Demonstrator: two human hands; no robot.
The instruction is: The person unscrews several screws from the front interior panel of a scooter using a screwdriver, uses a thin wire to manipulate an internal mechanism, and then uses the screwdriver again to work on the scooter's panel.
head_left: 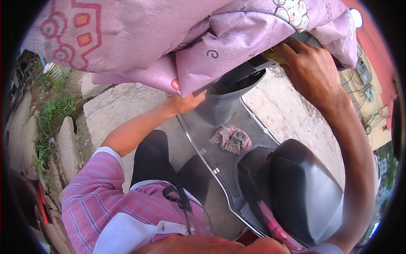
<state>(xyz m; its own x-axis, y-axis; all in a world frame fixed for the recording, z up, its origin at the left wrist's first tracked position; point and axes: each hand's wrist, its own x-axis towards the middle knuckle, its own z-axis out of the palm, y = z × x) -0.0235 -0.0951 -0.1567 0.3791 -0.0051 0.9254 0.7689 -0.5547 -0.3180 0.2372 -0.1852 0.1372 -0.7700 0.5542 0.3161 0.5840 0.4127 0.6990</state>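
Observation:
A lilac padded cover (237, 46) with printed figures drapes over the front of an electric scooter. At its lower corner my left hand (186, 102) is closed on the hanging edge; the cloth hides part of the fingers. My right hand (311, 70) reaches under the cover's right side beside the scooter's dark front panel (220, 101). Its fingers are bent round something yellowish (272, 56) that is mostly hidden, so I cannot make out what it is. A crumpled patterned cloth (232, 139) lies on the scooter's footboard (203, 127).
The black scooter seat (306, 186) is at lower right, with a metal rail (215, 170) along the footboard's side. Concrete slabs (110, 106) and grass (50, 114) lie to the left. A wall with meter boxes and wires (363, 74) stands at right.

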